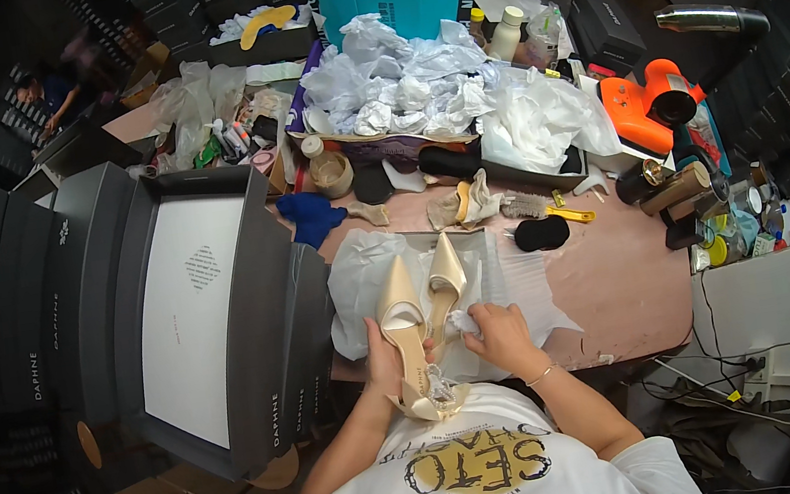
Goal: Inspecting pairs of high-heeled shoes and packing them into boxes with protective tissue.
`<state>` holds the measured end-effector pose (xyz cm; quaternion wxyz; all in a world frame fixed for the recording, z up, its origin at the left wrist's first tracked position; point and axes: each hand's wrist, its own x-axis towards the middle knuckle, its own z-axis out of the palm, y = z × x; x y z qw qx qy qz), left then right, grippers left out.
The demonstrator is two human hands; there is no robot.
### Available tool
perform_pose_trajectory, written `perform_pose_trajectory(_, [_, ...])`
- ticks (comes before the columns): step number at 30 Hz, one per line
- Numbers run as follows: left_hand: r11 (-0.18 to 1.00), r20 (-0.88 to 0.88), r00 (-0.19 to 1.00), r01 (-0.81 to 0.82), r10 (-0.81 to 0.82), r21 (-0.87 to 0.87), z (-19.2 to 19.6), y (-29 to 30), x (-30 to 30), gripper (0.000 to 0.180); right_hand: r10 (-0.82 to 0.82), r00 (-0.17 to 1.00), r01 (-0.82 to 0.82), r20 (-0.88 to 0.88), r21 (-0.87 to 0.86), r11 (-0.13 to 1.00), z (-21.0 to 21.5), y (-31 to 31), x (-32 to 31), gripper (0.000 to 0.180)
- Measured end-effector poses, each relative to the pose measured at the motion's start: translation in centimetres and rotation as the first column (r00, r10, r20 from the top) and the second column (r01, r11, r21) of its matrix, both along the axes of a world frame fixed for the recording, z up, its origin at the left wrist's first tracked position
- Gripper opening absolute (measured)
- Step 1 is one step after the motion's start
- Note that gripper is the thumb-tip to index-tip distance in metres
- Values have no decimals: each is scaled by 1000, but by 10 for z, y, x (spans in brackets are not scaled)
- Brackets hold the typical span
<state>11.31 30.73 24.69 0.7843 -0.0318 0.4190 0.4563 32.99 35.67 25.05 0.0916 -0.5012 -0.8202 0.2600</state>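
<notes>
Shirt: a white short-sleeved T-shirt [489, 481] is worn.
Print: a round gold-and-black emblem [478, 460] with dark lettering is seen on the chest.
Forearms: left bare below the sleeves.
Right wrist: a thin bracelet [539, 375] is worn.
Hands: no gloves are worn.
</notes>
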Motion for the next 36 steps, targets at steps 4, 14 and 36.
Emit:
perform_pose_trajectory(4, [999,-13,1000,-17,17,-27,5,17,13,83,-17,999,28,-42,283,959,-10,7,-9,25])
perform_pose_trajectory(14, [994,2,994,-109,109,30,21,-4,33,76,230,902,-78,-364,387,919,34,10,-27,15])
perform_pose_trajectory(36, [972,47,983,-168,178,-167,-10,-26,14,75,239,963,-151,-122,490,859,20,7,-10,21])
